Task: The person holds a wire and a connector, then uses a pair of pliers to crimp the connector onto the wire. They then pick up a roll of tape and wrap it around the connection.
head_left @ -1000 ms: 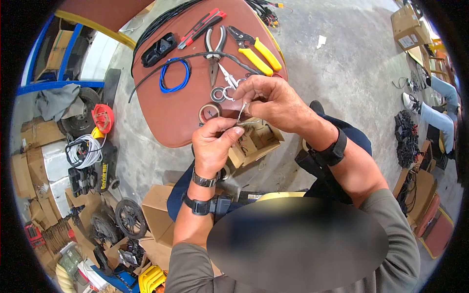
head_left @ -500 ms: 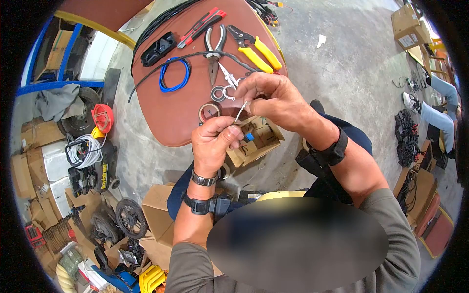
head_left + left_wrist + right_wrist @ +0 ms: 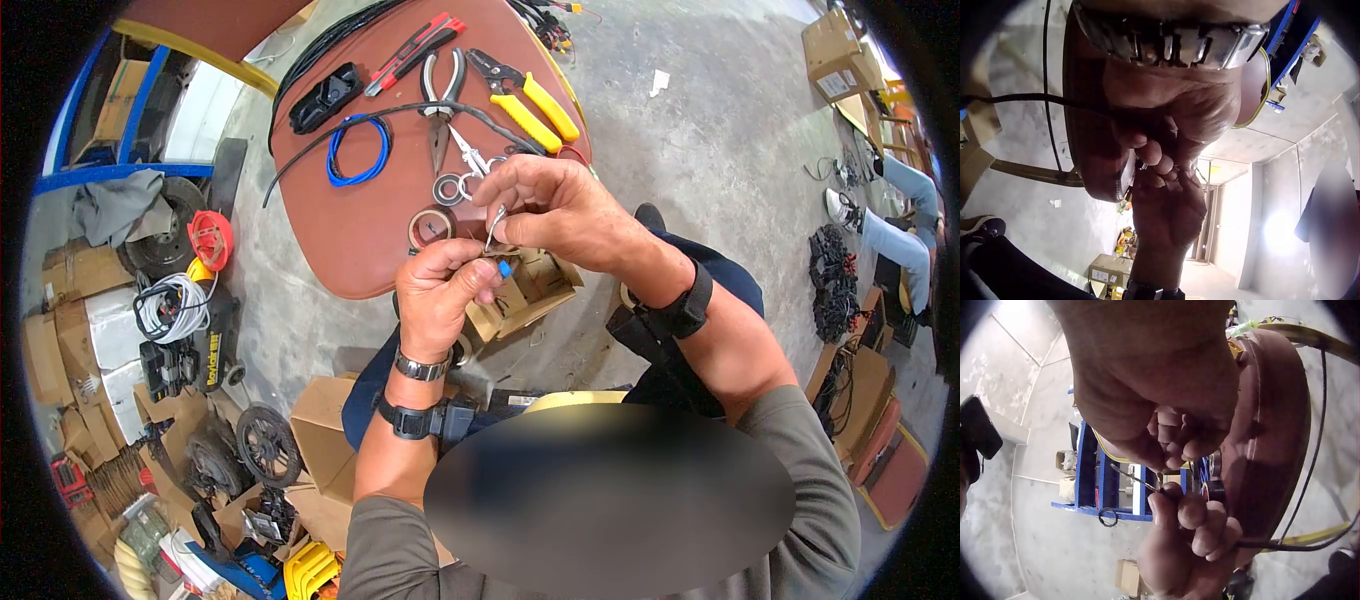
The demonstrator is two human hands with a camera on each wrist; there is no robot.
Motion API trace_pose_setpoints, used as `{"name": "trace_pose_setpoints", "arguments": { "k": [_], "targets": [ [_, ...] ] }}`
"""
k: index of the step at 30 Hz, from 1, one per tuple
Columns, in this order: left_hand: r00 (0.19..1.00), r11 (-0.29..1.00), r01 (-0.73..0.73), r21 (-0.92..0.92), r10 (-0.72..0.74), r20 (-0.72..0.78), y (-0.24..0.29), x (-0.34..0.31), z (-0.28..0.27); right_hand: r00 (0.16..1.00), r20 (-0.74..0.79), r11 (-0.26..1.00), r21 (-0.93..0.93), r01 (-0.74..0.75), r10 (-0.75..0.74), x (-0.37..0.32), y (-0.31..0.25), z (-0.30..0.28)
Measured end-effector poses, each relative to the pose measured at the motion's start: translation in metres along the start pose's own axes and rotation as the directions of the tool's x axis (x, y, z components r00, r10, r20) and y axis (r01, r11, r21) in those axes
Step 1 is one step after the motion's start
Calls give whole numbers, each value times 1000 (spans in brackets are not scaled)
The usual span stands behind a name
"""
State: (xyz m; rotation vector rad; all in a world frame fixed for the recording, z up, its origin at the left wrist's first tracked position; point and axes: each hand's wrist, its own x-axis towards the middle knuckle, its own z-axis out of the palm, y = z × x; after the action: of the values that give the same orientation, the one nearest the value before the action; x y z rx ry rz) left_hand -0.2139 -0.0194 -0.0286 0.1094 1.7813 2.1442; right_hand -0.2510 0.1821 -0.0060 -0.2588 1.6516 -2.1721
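Note:
The left hand (image 3: 436, 296) pinches a thin, light-coloured wire (image 3: 492, 232) between thumb and index finger; a small blue piece (image 3: 505, 269) shows beside its thumb. Facing it, the right hand (image 3: 560, 212) pinches the wire's upper part. In the right wrist view a twisted bare strand (image 3: 1137, 478) rises from the left hand's (image 3: 1172, 550) fingertips, below the right hand's fingers. Both hands nearly meet in the left wrist view, where the wire is hidden. Scissors (image 3: 468, 155) and tape rolls (image 3: 431, 229) lie just past the fingers on the brown seat (image 3: 340, 245).
Pliers (image 3: 438, 130), yellow-handled strippers (image 3: 535, 108), a red cutter (image 3: 412, 56), a blue wire coil (image 3: 357, 181) and a black casing (image 3: 326, 98) lie on the seat. A small open cardboard box (image 3: 530, 318) is below the hands. Wheels and cartons stand at left.
The blue piece has come into view beside the left thumb since a second ago and now sits closer to it than half a second ago. Both hands stay near the same place.

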Motion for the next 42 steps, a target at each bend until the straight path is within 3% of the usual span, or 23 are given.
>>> {"name": "trace_pose_setpoints", "arguments": {
  "k": [14, 26, 35, 42],
  "targets": [
    [999, 998, 51, -35, -52, -11, 3, 0, -2, 999, -54, 1000, 31, 0, 2, 0, 0, -3],
    [981, 991, 126, 32, -130, 145, 7, -2, -7, 998, 59, 990, 135, -32, 24, -2, -4, -7],
    [996, 996, 20, -89, -12, 83, 9, -3, -7, 1000, -27, 987, 161, -8, 13, -5, -8, -1],
    [998, 995, 2, -98, 5, 68, 7, -16, -7, 1000, 27, 995, 101, -14, 12, -17, -15, 8]
  ]
}}
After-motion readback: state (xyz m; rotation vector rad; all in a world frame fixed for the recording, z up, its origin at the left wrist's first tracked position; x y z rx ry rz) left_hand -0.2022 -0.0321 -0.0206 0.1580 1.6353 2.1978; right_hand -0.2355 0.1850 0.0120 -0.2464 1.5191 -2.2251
